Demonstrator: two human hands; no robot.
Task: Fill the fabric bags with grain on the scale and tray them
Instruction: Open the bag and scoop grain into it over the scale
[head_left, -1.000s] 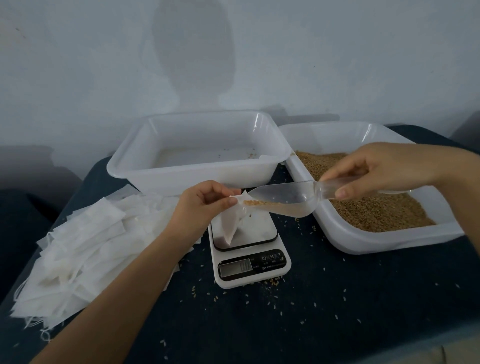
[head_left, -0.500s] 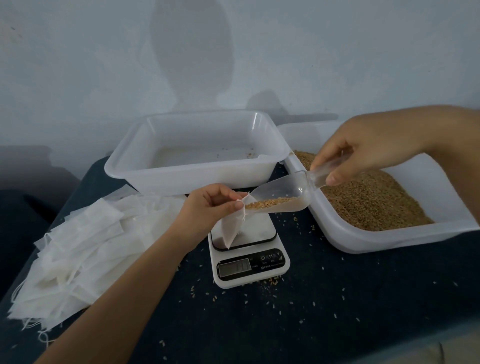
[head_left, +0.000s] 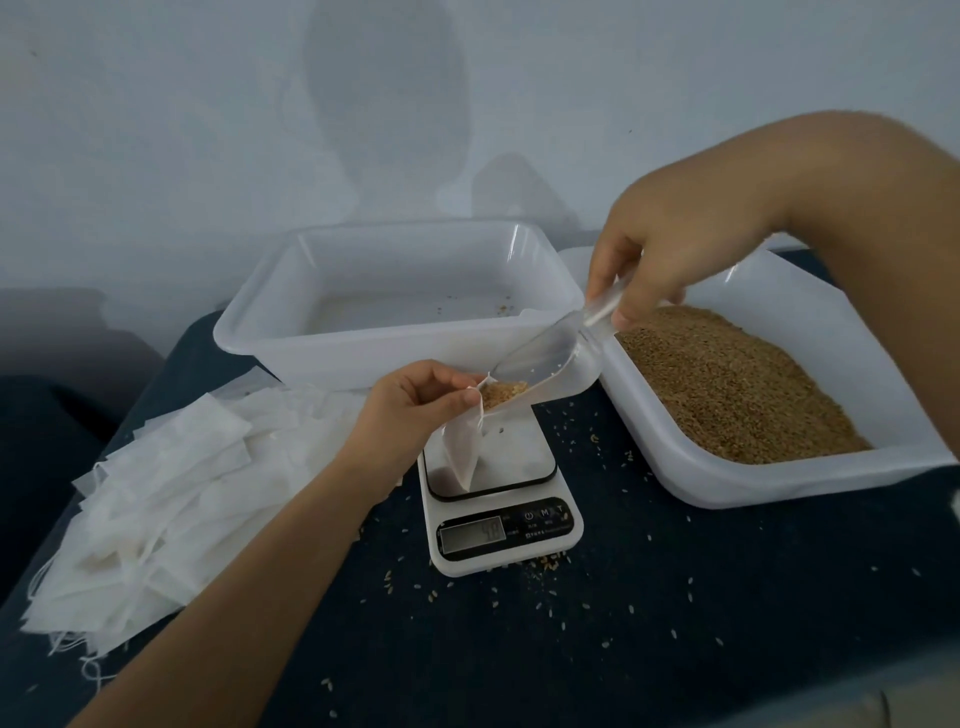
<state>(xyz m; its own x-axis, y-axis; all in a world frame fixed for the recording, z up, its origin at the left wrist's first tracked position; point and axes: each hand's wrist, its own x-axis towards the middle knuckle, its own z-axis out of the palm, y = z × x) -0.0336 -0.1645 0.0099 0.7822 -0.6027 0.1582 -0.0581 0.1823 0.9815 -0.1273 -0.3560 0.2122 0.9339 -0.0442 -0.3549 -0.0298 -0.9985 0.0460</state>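
A small white fabric bag (head_left: 461, 451) stands on the white digital scale (head_left: 498, 512), its mouth pinched open by my left hand (head_left: 413, 402). My right hand (head_left: 670, 249) grips the handle of a clear plastic scoop (head_left: 540, 364), tilted steeply down to the left. Brown grain slides from the scoop's tip into the bag's mouth. The grain supply fills a white tub (head_left: 779, 478) on the right. A nearly bare white tray (head_left: 311, 343) sits behind the scale.
A heap of flat white fabric bags (head_left: 171, 499) lies at the left on the dark blue cloth-covered table (head_left: 675, 623). Loose grains are scattered around the scale. A pale wall rises right behind the tray and tub.
My right hand has risen, tipping the scoop from nearly level to steeply downward. The grain has slid to the scoop's tip at the bag's mouth. My left hand keeps its pinch on the bag.
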